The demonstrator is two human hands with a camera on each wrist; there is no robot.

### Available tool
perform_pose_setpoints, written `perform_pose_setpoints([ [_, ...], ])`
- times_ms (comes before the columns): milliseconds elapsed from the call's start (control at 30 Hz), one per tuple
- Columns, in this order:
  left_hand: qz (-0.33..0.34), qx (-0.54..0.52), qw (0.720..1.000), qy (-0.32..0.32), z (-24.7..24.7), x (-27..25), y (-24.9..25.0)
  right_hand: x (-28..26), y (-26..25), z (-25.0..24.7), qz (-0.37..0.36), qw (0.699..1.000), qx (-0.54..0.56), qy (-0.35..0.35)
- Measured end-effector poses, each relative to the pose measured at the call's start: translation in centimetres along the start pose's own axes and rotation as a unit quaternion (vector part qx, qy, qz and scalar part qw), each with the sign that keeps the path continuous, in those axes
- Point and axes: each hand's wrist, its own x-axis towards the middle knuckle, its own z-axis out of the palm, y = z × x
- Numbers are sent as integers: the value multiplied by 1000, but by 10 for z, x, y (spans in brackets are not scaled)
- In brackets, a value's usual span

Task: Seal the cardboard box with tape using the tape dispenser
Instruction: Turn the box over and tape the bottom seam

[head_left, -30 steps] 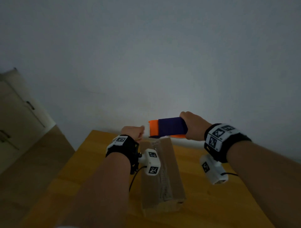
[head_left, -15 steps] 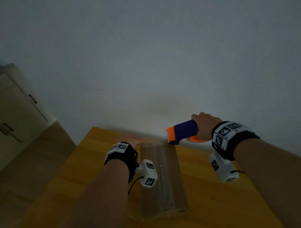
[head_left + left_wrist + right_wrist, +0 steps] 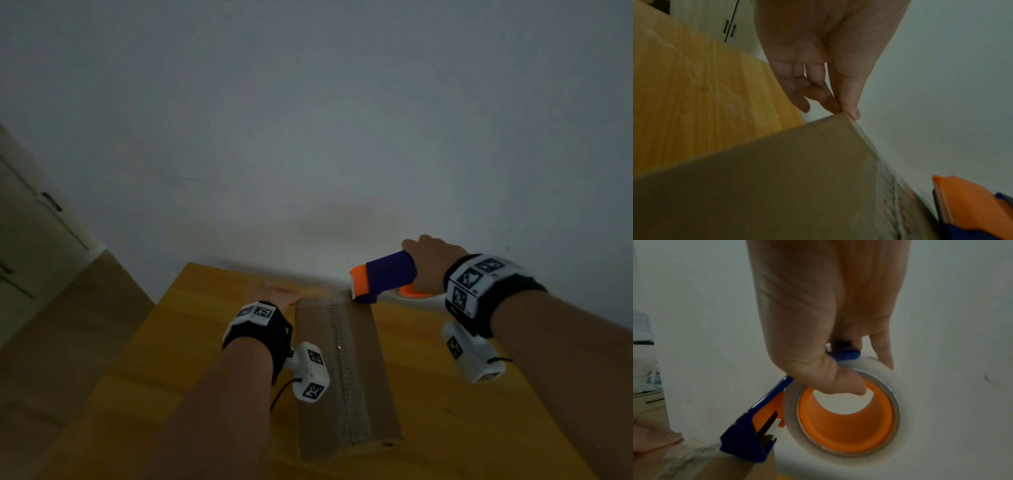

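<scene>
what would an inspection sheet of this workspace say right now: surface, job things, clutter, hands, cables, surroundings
surface: yellow wooden table, set against the wall.
job's things: cardboard box lies lengthwise on the table, a strip of tape along its top seam; blue and orange tape dispenser sits at the box's far right corner, with a clear roll on an orange hub.
clutter: nothing seen.
hands: left hand rests straight-fingered at the box's far left corner; right hand grips the dispenser, thumb hooked into the hub.
cables: thin black lead hangs from the left wrist camera; another by the right one.
surroundings: plain white wall; pale cabinet with dark handles at left; the room is dim.
</scene>
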Motion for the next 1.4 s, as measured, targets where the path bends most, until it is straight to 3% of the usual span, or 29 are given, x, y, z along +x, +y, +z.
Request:
perform_pose_setpoints([
  [133,-1,28,1000,8,0,3,2,1,-1,0,0,1000,-16,-6],
  [200,27,64,997,42,-4,5,3,0,0,0,2,1000,-24,-5],
  [300,202,120,960,153,-12,3,10,0,1,1,2,1000,-25,-3],
  [400,289,192,933,91,-6,-7,19,-1,-1,0,0,1000,-30,-1],
  [633,290,249,923,45,15,-5,24,1,-4,-2,-6,999,-39,-5],
  [967,250,219,943,-19,45,-1,42,7,2,-3,-7,999,-37,-15],
  [1400,221,187,957,-12,44,9,37,4,18,-4,-37,998,-38,-26],
])
